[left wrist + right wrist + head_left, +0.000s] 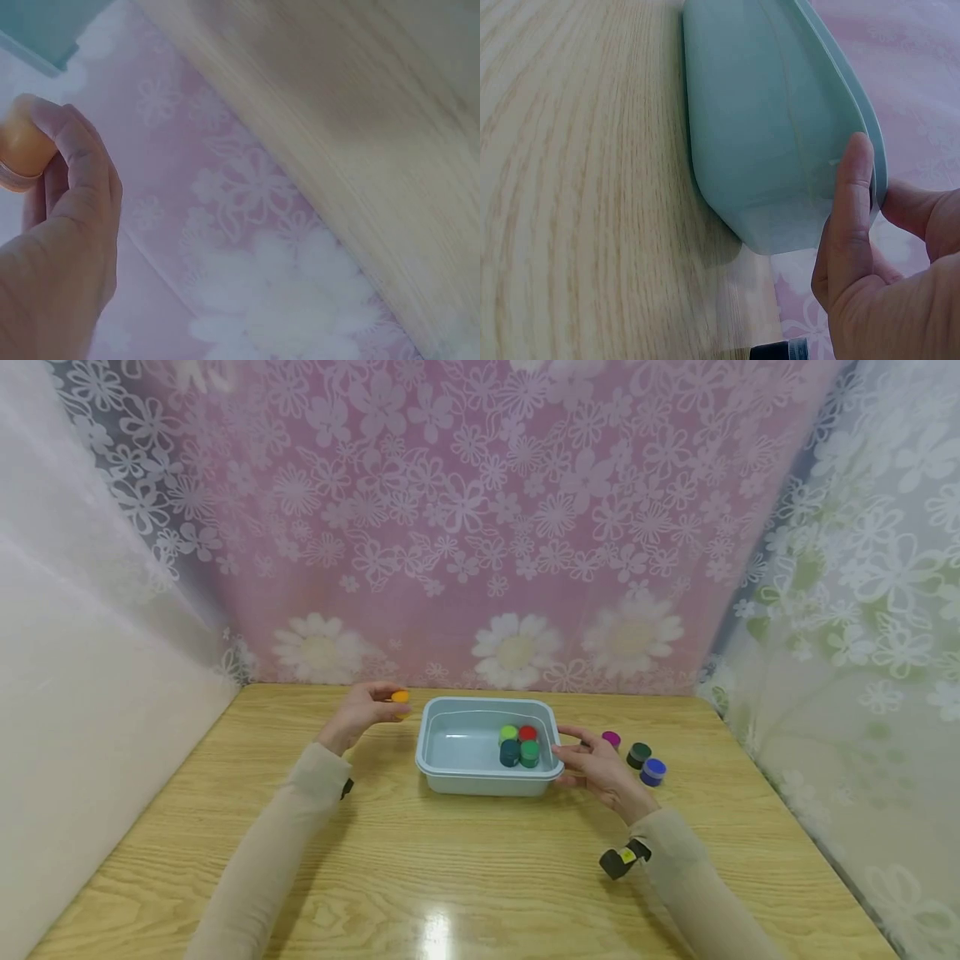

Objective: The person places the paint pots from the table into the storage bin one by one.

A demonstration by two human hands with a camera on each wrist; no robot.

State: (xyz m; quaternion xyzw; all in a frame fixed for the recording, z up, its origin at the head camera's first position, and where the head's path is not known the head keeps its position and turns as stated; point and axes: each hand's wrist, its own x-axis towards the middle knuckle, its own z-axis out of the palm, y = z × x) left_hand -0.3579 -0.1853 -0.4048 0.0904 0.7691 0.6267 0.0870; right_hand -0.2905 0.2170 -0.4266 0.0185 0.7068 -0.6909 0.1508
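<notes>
In the head view, my left hand (365, 712) pinches a small orange paint jar (401, 697) just left of a pale blue plastic tub (480, 783). The left wrist view shows the orange jar (24, 146) between thumb and fingers, partly cut off by the frame edge. My right hand (600, 768) holds the tub's right end by its rim. In the right wrist view, fingers and thumb lie on both sides of the rim (877, 161). Inside the tub, toward the right, stand a lime jar (508, 734), a red jar (528, 734), a dark teal jar (510, 753) and a green jar (529, 753).
Right of my right hand stand a magenta jar (611, 739), partly hidden, a dark green jar (639, 755) and a blue jar (652, 772). Everything rests on a wooden table (450, 860). A pink flowered curtain (465, 527) hangs behind it, with pale cloth at both sides.
</notes>
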